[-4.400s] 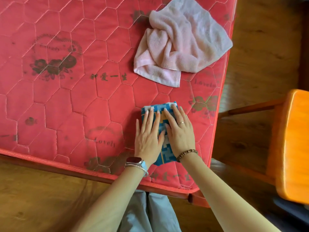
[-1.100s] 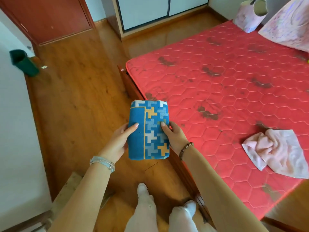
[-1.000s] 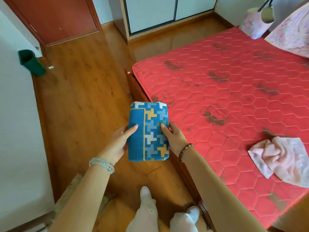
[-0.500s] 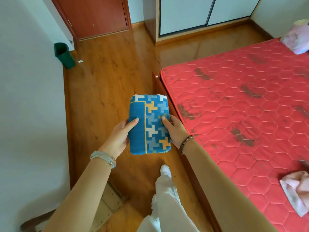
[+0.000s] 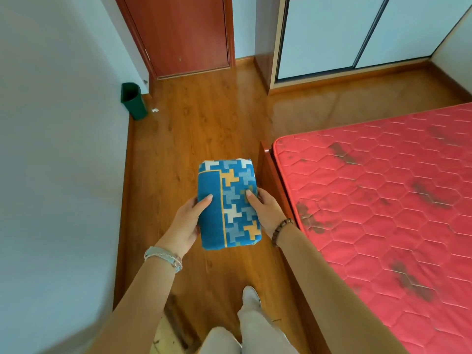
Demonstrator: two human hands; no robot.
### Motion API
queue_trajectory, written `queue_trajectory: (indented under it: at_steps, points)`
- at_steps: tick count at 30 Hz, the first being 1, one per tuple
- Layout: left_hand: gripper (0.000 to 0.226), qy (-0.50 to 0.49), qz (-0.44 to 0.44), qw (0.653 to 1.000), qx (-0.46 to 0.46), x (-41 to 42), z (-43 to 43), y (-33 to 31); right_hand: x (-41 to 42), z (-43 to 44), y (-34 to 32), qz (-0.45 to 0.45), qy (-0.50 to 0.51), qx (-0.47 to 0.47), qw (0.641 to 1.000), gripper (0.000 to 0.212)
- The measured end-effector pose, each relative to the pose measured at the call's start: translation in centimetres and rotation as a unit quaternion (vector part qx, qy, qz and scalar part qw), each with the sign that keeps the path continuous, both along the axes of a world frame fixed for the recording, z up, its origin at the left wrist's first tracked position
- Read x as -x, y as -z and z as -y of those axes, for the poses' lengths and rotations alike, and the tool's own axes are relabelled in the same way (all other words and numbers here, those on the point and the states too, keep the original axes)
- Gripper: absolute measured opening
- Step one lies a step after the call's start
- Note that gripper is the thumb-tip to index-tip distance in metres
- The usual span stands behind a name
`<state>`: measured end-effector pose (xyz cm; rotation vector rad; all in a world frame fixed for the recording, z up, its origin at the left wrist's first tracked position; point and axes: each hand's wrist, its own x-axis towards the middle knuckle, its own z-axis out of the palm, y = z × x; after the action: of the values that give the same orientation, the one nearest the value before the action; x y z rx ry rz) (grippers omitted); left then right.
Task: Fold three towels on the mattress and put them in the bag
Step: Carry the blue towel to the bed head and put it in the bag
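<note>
A folded blue towel [image 5: 228, 203] with a white and yellow cross pattern is held in the air over the wooden floor, left of the bed. My left hand [image 5: 187, 221] grips its left edge, thumb on top. My right hand [image 5: 267, 213] grips its right edge, thumb on the pattern. The red quilted mattress [image 5: 383, 200] fills the right side. No bag and no other towel are in view.
A white wall [image 5: 56, 175] runs along the left. A green bin [image 5: 134, 100] stands by a red-brown door [image 5: 178, 34]. A wardrobe with sliding doors [image 5: 344, 34] is at the back. The bed's wooden frame [image 5: 270, 180] edges the floor strip where my legs stand.
The towel went from lying pressed on the mattress to being carried in both hands. The view has turned left; the pink towel and the pink bag have left the frame.
</note>
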<state>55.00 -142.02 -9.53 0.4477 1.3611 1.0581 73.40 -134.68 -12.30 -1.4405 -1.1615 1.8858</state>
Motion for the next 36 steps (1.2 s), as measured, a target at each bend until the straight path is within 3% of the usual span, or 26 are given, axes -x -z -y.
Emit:
queue_trajectory:
  at_steps: [15,21,36]
  points:
    - [0.037,-0.037,-0.013,0.999,-0.008,6.5,-13.9,-0.7,7.1,-14.3,-1.0,-0.010,0.001,0.003,1.000,0.043]
    - [0.035,-0.029,-0.012,0.999,-0.010,11.8,-21.3,-0.8,12.6,-21.0,-1.8,0.003,0.025,0.002,1.000,0.045]
    - [0.032,0.036,-0.019,0.999,-0.034,22.0,-40.1,-2.9,21.7,-37.5,-4.1,-0.016,0.086,-0.001,0.996,0.029]
